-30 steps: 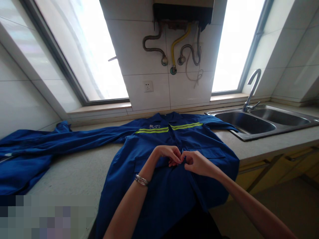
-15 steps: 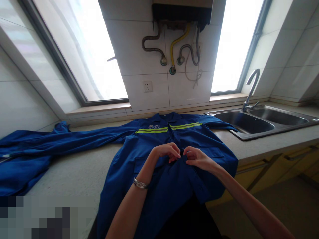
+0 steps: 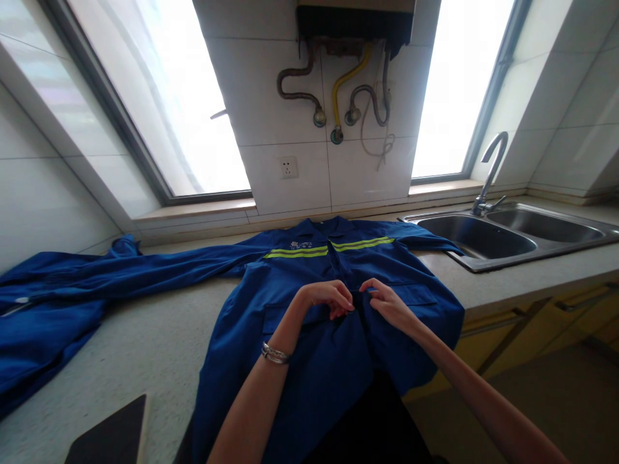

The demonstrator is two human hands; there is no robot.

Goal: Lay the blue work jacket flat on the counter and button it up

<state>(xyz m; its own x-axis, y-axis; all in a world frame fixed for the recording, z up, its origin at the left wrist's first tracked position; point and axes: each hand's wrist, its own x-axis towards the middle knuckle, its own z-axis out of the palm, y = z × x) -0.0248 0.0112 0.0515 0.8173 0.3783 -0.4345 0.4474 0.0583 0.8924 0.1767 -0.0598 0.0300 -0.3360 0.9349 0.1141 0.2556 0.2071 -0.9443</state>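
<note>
A blue work jacket lies spread on the counter, collar toward the wall, with yellow-green stripes across its chest. My left hand, a silver bracelet on its wrist, is closed in a pinch on one front edge, midway down the opening. Just to its right, my right hand holds the facing front edge between curled fingers and thumb. A narrow dark gap parts the two edges there. The jacket's lower front hangs over the counter edge toward me. Any fastener at my fingertips is too small to make out.
More blue clothing lies bunched on the counter at left, under the jacket's long sleeve. A dark flat object rests near the lower left. A double sink with a faucet is at right; the other sleeve reaches its rim.
My hands have moved slightly apart, and the right fingers have spread a little. The gap between the jacket's front edges is now wider. The view has shifted slightly.
</note>
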